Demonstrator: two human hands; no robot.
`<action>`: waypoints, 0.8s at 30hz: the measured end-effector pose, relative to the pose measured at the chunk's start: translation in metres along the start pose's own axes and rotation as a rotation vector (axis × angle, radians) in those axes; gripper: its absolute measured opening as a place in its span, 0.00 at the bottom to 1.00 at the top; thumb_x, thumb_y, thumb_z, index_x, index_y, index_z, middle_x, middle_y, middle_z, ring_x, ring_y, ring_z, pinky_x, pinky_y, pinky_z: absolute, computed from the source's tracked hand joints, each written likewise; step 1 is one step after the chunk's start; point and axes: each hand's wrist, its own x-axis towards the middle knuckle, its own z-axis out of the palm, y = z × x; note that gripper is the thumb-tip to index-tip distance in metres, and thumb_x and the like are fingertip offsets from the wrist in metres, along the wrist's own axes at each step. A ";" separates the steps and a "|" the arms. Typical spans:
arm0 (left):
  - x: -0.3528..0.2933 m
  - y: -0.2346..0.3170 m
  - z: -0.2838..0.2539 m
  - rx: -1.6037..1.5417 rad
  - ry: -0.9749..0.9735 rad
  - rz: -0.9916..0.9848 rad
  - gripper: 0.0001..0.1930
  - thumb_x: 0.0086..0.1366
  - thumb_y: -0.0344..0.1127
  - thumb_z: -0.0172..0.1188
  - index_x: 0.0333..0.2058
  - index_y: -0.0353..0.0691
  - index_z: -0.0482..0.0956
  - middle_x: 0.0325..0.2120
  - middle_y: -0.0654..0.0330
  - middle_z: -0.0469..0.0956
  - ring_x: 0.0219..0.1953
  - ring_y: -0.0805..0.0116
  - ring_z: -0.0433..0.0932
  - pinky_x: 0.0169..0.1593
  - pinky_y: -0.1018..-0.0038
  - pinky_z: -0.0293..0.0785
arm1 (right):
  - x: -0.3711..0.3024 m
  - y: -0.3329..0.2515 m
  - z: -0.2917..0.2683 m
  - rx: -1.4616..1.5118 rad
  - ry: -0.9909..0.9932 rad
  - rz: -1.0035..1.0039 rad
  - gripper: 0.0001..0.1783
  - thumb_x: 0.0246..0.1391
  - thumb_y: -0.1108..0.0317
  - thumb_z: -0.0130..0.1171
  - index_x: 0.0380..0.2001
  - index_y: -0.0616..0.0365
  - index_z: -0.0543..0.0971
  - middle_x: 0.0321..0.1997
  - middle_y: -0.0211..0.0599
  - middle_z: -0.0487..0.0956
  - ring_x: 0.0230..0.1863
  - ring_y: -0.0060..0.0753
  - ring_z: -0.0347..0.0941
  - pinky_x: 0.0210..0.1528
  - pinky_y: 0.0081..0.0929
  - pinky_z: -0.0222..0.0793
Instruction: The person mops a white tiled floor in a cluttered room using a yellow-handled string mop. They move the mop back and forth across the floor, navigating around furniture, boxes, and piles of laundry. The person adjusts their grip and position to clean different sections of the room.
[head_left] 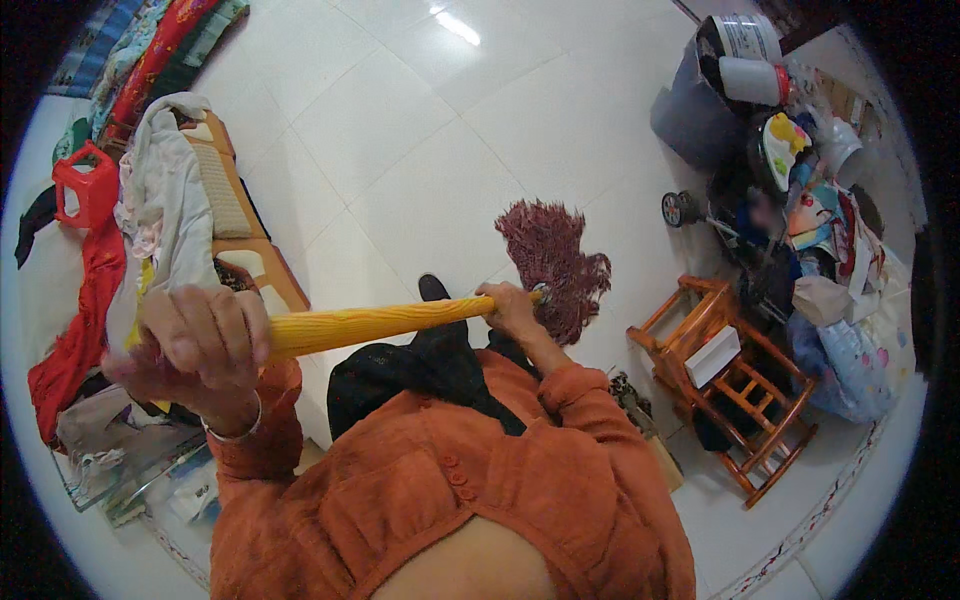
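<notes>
A mop with a yellow ribbed handle (385,322) slants across in front of my body. Its dark reddish string head (556,262) lies spread on the pale tiled floor, to the right of my feet. My left hand (200,345) is closed round the upper end of the handle, high and close to the camera, with a bangle at the wrist. Lower down, near the mop head, my right hand (512,308) wraps round the handle. Both arms are in orange sleeves.
To the right, a wooden chair (720,370) holds a white box (712,358). Behind it are a dark bin (695,115), a small wheel (678,209) and piled bags. On the left stands a bench (228,185) draped with cloths, beside a red plastic stool (85,185).
</notes>
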 end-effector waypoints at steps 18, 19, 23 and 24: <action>0.078 0.021 -0.119 -0.405 -0.636 0.064 0.15 0.53 0.34 0.50 0.09 0.39 0.63 0.08 0.59 0.66 0.07 0.69 0.65 0.10 0.76 0.58 | 0.193 -0.076 0.087 0.221 0.973 -0.123 0.06 0.43 0.76 0.53 0.28 0.60 0.76 0.24 0.41 0.73 0.25 0.44 0.68 0.30 0.36 0.62; 0.080 0.016 -0.124 -0.382 -0.696 0.076 0.14 0.50 0.33 0.49 0.09 0.40 0.61 0.06 0.62 0.62 0.05 0.68 0.60 0.10 0.74 0.52 | 0.206 -0.074 0.079 0.238 0.978 -0.130 0.05 0.44 0.76 0.53 0.28 0.58 0.76 0.24 0.38 0.73 0.26 0.41 0.69 0.31 0.33 0.61; 0.088 -0.011 -0.156 -0.216 -0.706 0.071 0.14 0.46 0.32 0.49 0.08 0.42 0.57 0.06 0.63 0.55 0.07 0.64 0.58 0.13 0.71 0.51 | 0.277 -0.046 0.056 0.206 1.055 -0.194 0.06 0.48 0.68 0.49 0.25 0.58 0.73 0.23 0.35 0.71 0.26 0.36 0.67 0.31 0.30 0.60; 0.087 -0.016 -0.163 -0.166 -0.643 0.072 0.14 0.45 0.31 0.49 0.08 0.41 0.57 0.06 0.62 0.55 0.08 0.63 0.58 0.14 0.70 0.52 | 0.296 -0.045 0.048 0.265 1.022 -0.195 0.08 0.49 0.65 0.48 0.24 0.58 0.72 0.22 0.34 0.70 0.26 0.35 0.67 0.31 0.30 0.60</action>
